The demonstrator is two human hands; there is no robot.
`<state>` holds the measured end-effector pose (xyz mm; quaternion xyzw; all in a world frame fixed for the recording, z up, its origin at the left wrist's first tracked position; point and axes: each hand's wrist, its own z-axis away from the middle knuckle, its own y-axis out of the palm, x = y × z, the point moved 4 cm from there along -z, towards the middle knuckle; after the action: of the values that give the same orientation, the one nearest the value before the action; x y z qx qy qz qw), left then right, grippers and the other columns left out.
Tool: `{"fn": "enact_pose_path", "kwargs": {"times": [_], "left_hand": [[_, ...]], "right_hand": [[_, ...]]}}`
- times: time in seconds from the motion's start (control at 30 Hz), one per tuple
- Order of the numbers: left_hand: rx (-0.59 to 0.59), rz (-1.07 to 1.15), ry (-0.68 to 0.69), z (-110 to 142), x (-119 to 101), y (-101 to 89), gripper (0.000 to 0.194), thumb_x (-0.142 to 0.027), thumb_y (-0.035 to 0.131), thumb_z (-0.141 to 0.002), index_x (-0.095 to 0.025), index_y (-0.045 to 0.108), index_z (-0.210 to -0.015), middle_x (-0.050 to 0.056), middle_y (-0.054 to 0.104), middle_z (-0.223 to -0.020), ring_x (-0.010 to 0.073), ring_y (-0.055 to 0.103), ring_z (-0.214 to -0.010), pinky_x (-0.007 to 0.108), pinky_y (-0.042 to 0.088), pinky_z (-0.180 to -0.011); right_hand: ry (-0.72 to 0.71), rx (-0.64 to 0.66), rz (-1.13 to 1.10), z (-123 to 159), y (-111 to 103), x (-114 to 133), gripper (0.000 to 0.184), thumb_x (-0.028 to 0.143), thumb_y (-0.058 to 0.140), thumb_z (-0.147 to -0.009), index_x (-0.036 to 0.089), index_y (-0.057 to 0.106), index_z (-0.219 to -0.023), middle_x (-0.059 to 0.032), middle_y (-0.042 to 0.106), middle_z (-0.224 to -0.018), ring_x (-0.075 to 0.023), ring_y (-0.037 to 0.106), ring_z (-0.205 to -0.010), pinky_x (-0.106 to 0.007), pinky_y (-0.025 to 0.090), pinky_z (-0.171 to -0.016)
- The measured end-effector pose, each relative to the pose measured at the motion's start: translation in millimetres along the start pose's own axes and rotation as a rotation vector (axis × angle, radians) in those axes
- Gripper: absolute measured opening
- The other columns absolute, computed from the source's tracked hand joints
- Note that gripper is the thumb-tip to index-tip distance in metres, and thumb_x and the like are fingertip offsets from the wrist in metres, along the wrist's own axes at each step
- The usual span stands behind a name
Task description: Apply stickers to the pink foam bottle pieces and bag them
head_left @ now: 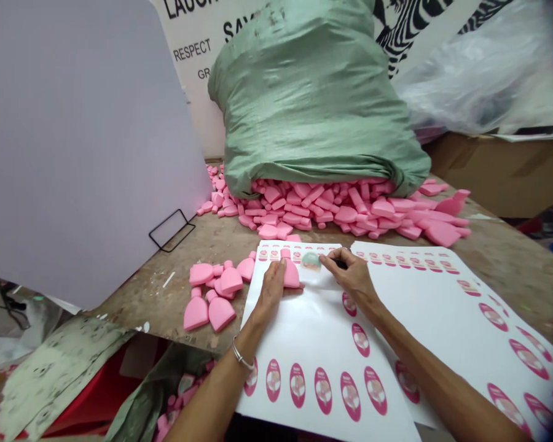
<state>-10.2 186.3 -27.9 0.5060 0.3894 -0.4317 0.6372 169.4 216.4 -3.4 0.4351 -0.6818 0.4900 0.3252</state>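
My left hand (271, 288) rests on a white sheet of printed pink oval labels (322, 362), its fingers against a pink foam bottle-shaped piece (291, 274) standing on the sheet. My right hand (352, 274) pinches a small dark object (340, 264), next to a round translucent label (311, 261). A second label sheet (447, 294) lies to the right, under my right forearm's side. Left of the sheets lies a group of pink foam pieces (214, 294). Many more spill from a green woven sack (313, 98).
A large lilac board (83, 147) stands at the left with a black wire stand (172, 230) behind its edge, on a stained wooden table (142, 301). Below the table edge, a green bag (141, 383) holds pink pieces. Cardboard (502, 172) and clear plastic (470, 73) sit behind.
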Motion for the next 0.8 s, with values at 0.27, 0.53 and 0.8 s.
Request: {"fn": "enact_pose_path", "kwargs": {"times": [0.27,0.53,0.8], "left_hand": [[0.117,0.136,-0.032,24.9,-22.6,14.5,0.056,-0.063,0.053,-0.079,-0.01,0.062,-0.09,0.011,0.068,-0.077,0.0197,0.066,-0.064,0.037,0.058,-0.064],[0.136,0.163,-0.045,31.2,-30.1,18.1,0.058,-0.061,0.047,-0.085,-0.006,0.064,-0.091,0.011,0.068,-0.072,0.019,0.065,-0.059,0.039,0.058,-0.063],[0.118,0.167,-0.068,31.6,-30.4,18.9,0.058,-0.061,0.043,-0.087,-0.007,0.064,-0.09,0.011,0.069,-0.07,0.0222,0.068,-0.064,0.041,0.058,-0.067]], "right_hand": [[0.019,0.193,-0.167,12.4,8.8,33.7,0.033,0.051,0.062,-0.078,0.017,0.062,-0.08,-0.0009,0.058,-0.072,-0.0128,0.051,-0.066,-0.025,0.043,-0.062],[0.014,0.181,-0.125,17.7,13.6,40.1,0.036,0.051,0.062,-0.078,0.018,0.071,-0.089,-0.002,0.065,-0.074,-0.0145,0.056,-0.066,-0.027,0.046,-0.063],[-0.002,0.158,-0.102,18.8,13.6,46.1,0.034,0.05,0.062,-0.078,0.018,0.071,-0.087,-0.0033,0.068,-0.075,-0.0165,0.06,-0.068,-0.029,0.048,-0.064]]}}
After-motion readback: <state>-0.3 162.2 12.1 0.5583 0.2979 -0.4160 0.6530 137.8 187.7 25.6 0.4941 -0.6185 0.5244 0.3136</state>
